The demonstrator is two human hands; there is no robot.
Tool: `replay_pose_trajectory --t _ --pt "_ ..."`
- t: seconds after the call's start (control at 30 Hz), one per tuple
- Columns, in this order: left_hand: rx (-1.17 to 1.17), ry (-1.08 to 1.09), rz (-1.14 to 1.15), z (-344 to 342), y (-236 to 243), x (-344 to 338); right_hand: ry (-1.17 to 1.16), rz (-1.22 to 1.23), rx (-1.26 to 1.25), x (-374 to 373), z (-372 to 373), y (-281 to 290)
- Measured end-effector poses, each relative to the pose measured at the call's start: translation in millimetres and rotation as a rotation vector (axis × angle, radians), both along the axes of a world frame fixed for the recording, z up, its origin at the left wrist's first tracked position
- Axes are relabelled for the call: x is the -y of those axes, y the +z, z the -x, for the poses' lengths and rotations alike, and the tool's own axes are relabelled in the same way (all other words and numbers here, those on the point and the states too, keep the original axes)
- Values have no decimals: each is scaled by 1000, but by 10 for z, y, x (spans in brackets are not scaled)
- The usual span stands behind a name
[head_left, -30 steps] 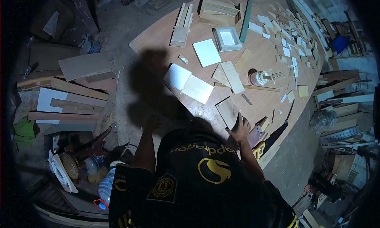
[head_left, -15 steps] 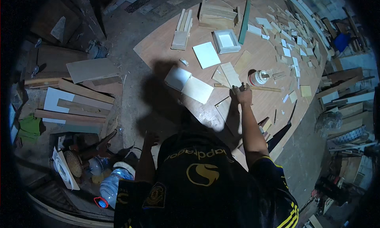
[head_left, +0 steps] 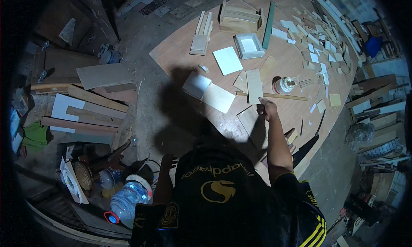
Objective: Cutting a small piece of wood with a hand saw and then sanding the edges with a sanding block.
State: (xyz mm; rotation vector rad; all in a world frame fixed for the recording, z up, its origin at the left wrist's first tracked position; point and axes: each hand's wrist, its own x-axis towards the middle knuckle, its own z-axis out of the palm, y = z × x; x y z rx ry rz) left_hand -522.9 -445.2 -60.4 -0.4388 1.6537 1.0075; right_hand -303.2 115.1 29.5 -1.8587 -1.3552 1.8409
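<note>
My right hand (head_left: pixel 268 109) pinches the lower corner of a thin rectangular wood board (head_left: pixel 254 85), raised over the table. Behind the board lie another pale wood piece (head_left: pixel 240 81) and a long narrow wood strip (head_left: pixel 296 97). To the hand's right stands a round container (head_left: pixel 283 85) with a brush-like stick in it. Below the hand, in shadow, a flat panel (head_left: pixel 250 122) rests near the table edge. My left hand (head_left: pixel 169 161) hangs beside my body, off the table, holding nothing, its fingers apart. A white square panel (head_left: pixel 227 61) and a pale board (head_left: pixel 218 97) lie further left.
On the table (head_left: pixel 171 47) stand a white box frame (head_left: pixel 249 46), a wooden box (head_left: pixel 240 22) and a green strip (head_left: pixel 268 25). Many small offcuts (head_left: pixel 315 49) cover its right side. Planks (head_left: pixel 96 97) and a water bottle (head_left: pixel 128 200) lie on the floor at left.
My right hand has drawn back slightly toward me and now lifts the rectangular board, which lay tilted on the table before. The whole view has shifted a little.
</note>
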Motion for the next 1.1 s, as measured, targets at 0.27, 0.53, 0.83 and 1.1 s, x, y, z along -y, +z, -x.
replay_pose_trajectory --t 0.27,0.53,0.83,1.1 --pt "65 -12 -53 405 -96 -264 -153 280 -395 755 -89 557" --pt "20 -175 -59 700 -326 -549 -194 271 -432 1114 -345 374" --pt "122 -306 -247 1096 -1272 -564 -173 211 -382 1172 -339 413" --pt "111 -303 -140 1254 -1290 -880 -181 177 -336 1364 -41 437"
